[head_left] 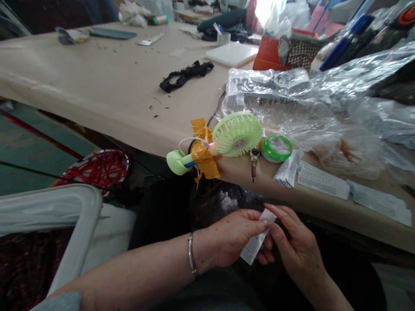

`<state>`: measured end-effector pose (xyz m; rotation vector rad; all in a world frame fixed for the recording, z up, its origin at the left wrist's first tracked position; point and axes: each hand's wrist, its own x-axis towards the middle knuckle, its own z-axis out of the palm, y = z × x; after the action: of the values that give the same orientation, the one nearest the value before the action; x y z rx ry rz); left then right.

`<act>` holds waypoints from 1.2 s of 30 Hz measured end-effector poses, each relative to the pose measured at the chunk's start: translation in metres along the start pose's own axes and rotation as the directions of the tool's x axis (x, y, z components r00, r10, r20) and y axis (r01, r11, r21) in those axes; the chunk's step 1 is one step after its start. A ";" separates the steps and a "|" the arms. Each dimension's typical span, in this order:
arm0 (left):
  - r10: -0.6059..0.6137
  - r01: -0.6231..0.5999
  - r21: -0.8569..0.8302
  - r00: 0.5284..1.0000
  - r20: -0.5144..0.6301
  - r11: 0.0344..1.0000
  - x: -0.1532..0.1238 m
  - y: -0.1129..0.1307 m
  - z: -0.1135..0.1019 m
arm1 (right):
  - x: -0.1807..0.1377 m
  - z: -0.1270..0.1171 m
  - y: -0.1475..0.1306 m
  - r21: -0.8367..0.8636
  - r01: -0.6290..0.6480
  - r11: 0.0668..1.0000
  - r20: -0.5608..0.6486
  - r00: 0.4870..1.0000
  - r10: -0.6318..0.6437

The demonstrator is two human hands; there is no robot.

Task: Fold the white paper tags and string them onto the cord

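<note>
A narrow white printed label (254,248) is between my hands, low in front of the table edge. My left hand (238,235), with a silver bracelet on its wrist, pinches the label near its middle, thumb on top. At the label's upper end, my right hand (296,242) closes its thumb and fingertips on the corner. On the table edge above them lie a stack of folded labels (288,169) and a printed label strip (322,179). A second strip (381,202) lies farther right.
A green fan (237,134) is fixed to the table edge with orange tape (205,159). Beside it are a soldering-iron-like tool (253,166), pointing down, and a green round tin (276,149). Plastic bags (292,112) cover the right side. A white bin (94,207) stands left.
</note>
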<state>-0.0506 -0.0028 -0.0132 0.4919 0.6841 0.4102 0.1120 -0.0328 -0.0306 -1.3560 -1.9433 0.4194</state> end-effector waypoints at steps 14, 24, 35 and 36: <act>0.082 -0.080 0.072 0.996 -0.033 0.994 -0.006 -0.003 -0.004 | 0.004 0.010 -0.004 0.706 -0.620 0.342 0.346 0.723 0.598; 0.264 -0.218 0.303 0.957 -0.120 0.928 -0.007 0.002 -0.011 | 0.021 0.026 -0.008 0.777 -0.563 0.280 0.346 0.754 0.558; 0.692 -0.312 0.832 0.713 -0.115 0.460 -0.011 0.036 -0.029 | 0.052 0.047 -0.009 0.750 -0.479 0.456 0.187 0.814 0.549; 0.709 -0.306 0.847 0.696 -0.113 0.435 -0.010 0.038 -0.029 | 0.053 0.049 -0.009 0.751 -0.469 0.464 0.172 0.818 0.549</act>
<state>-0.0852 0.0317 -0.0069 1.5417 1.1883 0.8587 0.0610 0.0186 -0.0386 -1.2709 -0.9637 1.2968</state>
